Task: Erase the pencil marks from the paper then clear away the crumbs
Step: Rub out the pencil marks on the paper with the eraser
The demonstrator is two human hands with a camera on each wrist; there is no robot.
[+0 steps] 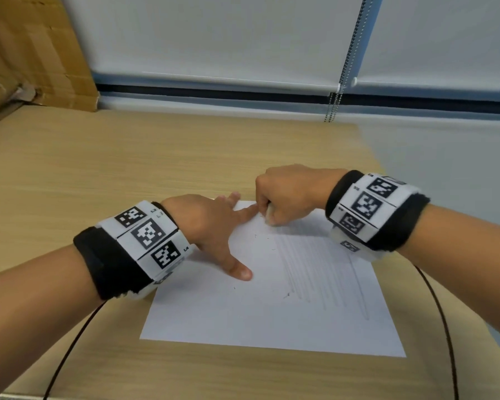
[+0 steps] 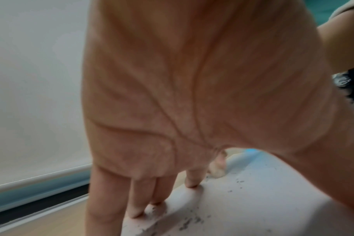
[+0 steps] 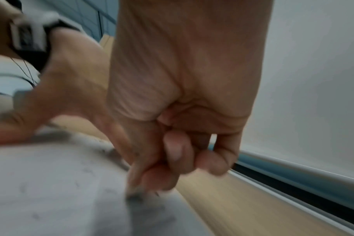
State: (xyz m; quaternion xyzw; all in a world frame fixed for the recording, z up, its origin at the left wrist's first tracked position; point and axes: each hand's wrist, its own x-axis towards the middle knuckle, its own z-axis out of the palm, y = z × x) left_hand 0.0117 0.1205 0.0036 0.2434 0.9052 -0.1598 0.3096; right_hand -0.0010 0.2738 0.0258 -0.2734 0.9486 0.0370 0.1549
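Matt white paper [image 1: 243, 319] on smooth, pale wood-grain table [image 1: 98, 174]

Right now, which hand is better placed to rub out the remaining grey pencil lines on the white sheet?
Right. The right hand already grips the small pale eraser at the white paper sheet's far edge, beside the grey pencil lines; the left hand lies flat, pinning the sheet.

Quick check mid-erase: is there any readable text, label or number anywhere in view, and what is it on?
"L4": small print beside the lowest marker square on the left wristband.
Other small print on the left wristband: too small to read.
Print on the right wristband: too blurred to read.
Paper: only pencil strokes and crumbs, no words.
Cardboard box: no print visible.
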